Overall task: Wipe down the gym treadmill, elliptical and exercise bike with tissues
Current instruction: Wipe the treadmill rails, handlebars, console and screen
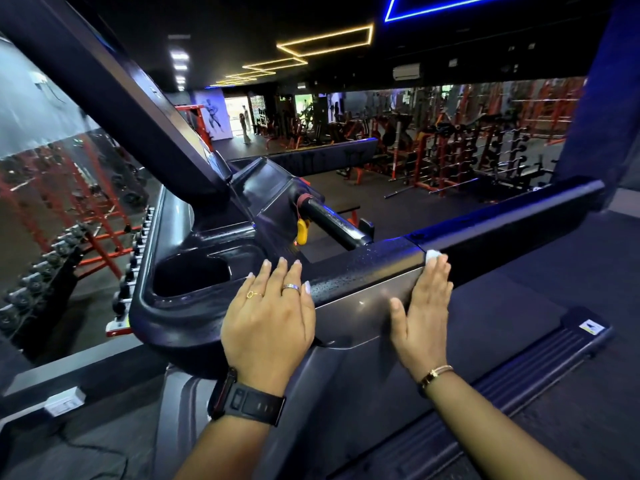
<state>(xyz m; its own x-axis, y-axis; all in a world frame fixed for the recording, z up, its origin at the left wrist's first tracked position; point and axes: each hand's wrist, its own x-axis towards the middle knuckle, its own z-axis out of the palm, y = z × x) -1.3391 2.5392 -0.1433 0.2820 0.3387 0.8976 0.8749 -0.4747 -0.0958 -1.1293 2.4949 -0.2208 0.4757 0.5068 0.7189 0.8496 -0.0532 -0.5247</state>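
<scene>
**Treadmill rail being wiped; tissue under the right hand**

At the left of the frame the treadmill's console tray (194,271) fills the middle ground, its cup well dark and bare. The left hand (268,318) lies flat and released on the tray's edge, fingers spread, grasping nothing; it looks to be bracing the body.

Toward the centre right, the right hand (424,306) presses flat against the side of the handrail (367,268), with a white tissue (433,255) pinned under its fingertips, just showing at the rail's top edge. Droplets speckle the rail.

So the treadmill step is in hand. The next move probably calls for sliding the tissue along the rail with steady pressure.

No brand or wording can be read; a small sticker (591,328) at the lower right is too small to make out.
</scene>
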